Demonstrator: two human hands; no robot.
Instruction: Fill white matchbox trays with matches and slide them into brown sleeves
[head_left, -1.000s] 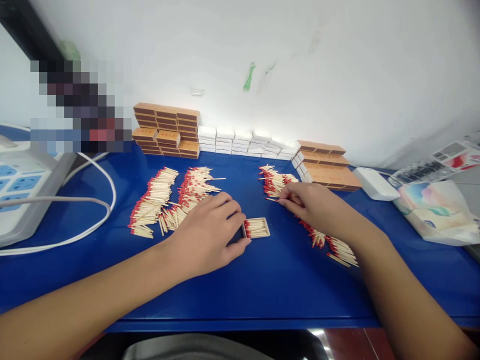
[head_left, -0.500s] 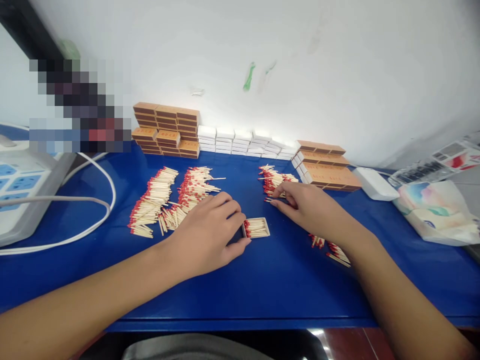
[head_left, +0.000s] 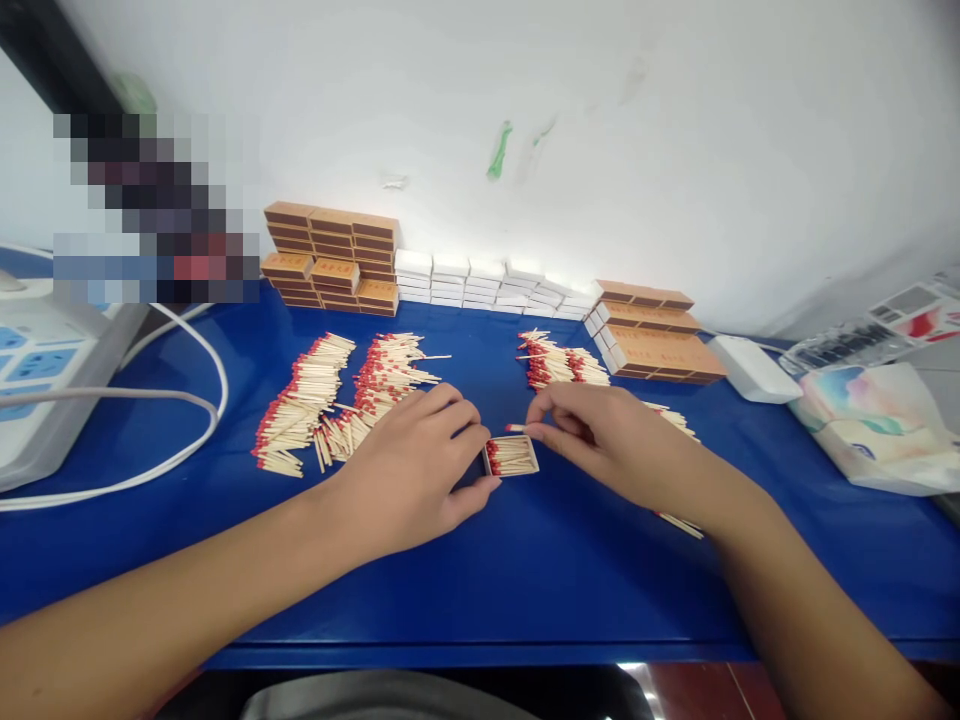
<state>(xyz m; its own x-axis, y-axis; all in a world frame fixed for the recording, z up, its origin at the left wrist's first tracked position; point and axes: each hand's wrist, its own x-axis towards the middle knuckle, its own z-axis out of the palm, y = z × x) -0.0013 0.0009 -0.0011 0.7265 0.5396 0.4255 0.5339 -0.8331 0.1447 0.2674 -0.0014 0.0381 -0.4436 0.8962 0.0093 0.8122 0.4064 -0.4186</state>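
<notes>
- The match (head_left: 516, 428) is slim, with a red head pointing left and a short length of pale stick showing; the fingers hide the rest.
- It is in the right hand (head_left: 604, 425), gripped between thumb and forefinger, just beyond the tray's far rim; how high it is held I cannot tell.
- The tray (head_left: 514, 474) is small, shallow, oblong and whitish, open at the top, and sits on the glossy blue worktop (head_left: 480, 590).
- Inside, loose sticks (head_left: 514, 458) lie lengthwise side by side, red heads grouped at the left end, pale ends to the right.
- The left hand (head_left: 420, 465) has its fingers curled, thumb and forefinger closed on the tray's left end at the near and far corners.
- Two uneven heaps (head_left: 304, 390) of the same sticks spread on the left; a right heap (head_left: 547, 360) is partly covered by the right hand and forearm.
- Along the wall (head_left: 450, 90) stand orange boxes (head_left: 330, 245) at both ends and white stacks (head_left: 484, 280) between.
</notes>
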